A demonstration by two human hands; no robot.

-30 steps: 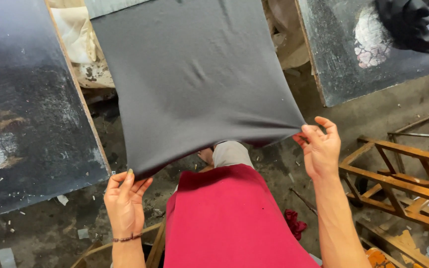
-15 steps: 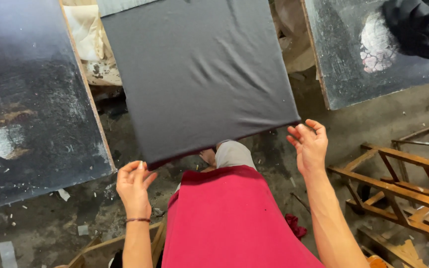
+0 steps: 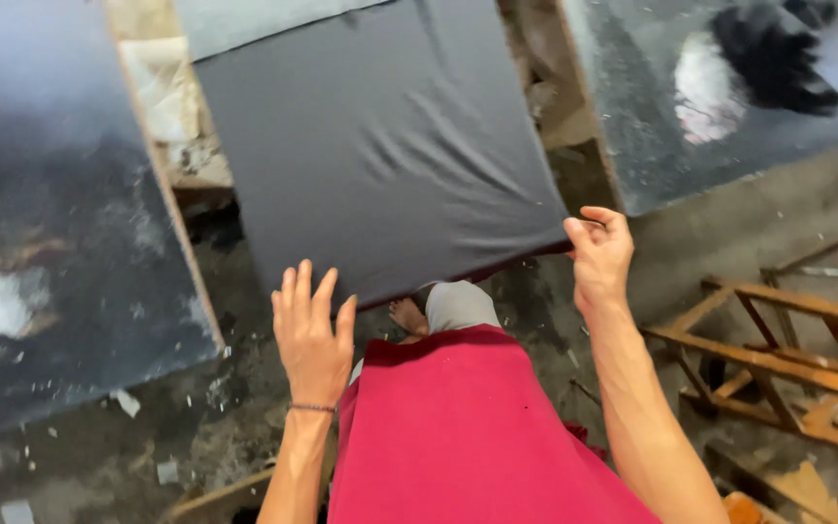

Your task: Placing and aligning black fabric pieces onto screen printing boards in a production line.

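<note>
A dark grey cloth (image 3: 380,146) lies stretched over a flat board in the middle, with wrinkles fanning toward its near right corner. My right hand (image 3: 601,254) pinches the cloth at that near right corner. My left hand (image 3: 312,332) is open, fingers spread, palm on or just above the cloth's near left edge; a thin bracelet circles its wrist. Below the hands are my red garment (image 3: 458,427), a grey trouser knee and a bare foot (image 3: 407,315).
A dark, dusty board (image 3: 50,243) with white patches lies at the left. Another dark board (image 3: 729,97) with a black cloth heap lies at the upper right. A wooden frame (image 3: 788,349) sits on the littered floor at the right.
My left hand has let go of the cloth's near left corner, opened and moved up to the cloth's edge. The right hand still holds its corner, and the cloth now wrinkles toward it.
</note>
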